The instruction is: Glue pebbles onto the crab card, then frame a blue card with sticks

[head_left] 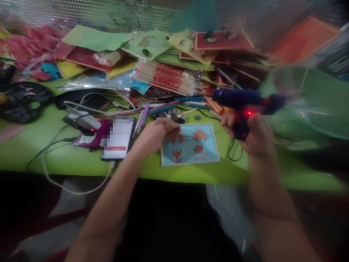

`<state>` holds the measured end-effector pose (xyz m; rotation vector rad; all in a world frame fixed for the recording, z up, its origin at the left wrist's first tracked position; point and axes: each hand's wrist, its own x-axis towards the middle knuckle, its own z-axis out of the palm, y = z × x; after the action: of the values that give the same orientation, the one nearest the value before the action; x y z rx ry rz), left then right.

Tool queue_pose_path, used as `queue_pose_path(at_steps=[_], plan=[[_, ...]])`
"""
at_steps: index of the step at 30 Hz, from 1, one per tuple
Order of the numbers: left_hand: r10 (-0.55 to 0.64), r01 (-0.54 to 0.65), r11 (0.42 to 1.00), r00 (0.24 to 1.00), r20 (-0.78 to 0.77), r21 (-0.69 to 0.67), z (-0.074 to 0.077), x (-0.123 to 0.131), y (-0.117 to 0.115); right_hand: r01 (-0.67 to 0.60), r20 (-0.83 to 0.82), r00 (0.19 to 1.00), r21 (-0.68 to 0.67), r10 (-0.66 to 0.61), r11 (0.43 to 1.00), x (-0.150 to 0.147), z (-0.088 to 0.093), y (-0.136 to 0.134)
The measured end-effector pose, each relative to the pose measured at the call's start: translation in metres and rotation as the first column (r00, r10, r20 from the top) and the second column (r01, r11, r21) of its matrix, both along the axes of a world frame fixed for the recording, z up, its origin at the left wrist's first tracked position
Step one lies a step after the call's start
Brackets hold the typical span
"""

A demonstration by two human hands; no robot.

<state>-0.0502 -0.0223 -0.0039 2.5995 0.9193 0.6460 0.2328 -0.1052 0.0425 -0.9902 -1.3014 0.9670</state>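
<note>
A blue glue gun with a small red light is gripped in my right hand, raised to the right of a picture card. The blue card lies on the green table, framed in a pale border, with orange flower and animal shapes on it. Over its upper left corner is my left hand, fingers pinched together. Whatever sits between those fingertips is too small or hidden to make out. Just behind the card lies a pile of dark and pale pebbles.
A phone rests beside a purple power strip with cables at left. Pens, bundled sticks and stacked coloured cards crowd the back. At right stands a green translucent basin; a black tape reel lies far left.
</note>
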Motion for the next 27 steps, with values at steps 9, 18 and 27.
queue_pose_path(at_steps=[9, 18, 27], plan=[[-0.049, 0.05, 0.999, 0.998, -0.05, 0.004, -0.0014, -0.0008, 0.0022, -0.015, 0.013, 1.0, -0.007, 0.016, 1.0, 0.0026, -0.0009, 0.0007], [-0.07, 0.07, 0.998, 0.996, -0.053, 0.007, -0.0055, -0.0013, 0.0029, -0.026, 0.004, 1.0, 0.005, 0.026, 1.0, 0.002, -0.0002, 0.0], [-0.077, 0.075, 0.997, 0.995, -0.068, -0.026, -0.0084, -0.0007, 0.0038, -0.029, 0.01, 1.0, 0.003, 0.029, 1.0, 0.0018, 0.0002, 0.0002]])
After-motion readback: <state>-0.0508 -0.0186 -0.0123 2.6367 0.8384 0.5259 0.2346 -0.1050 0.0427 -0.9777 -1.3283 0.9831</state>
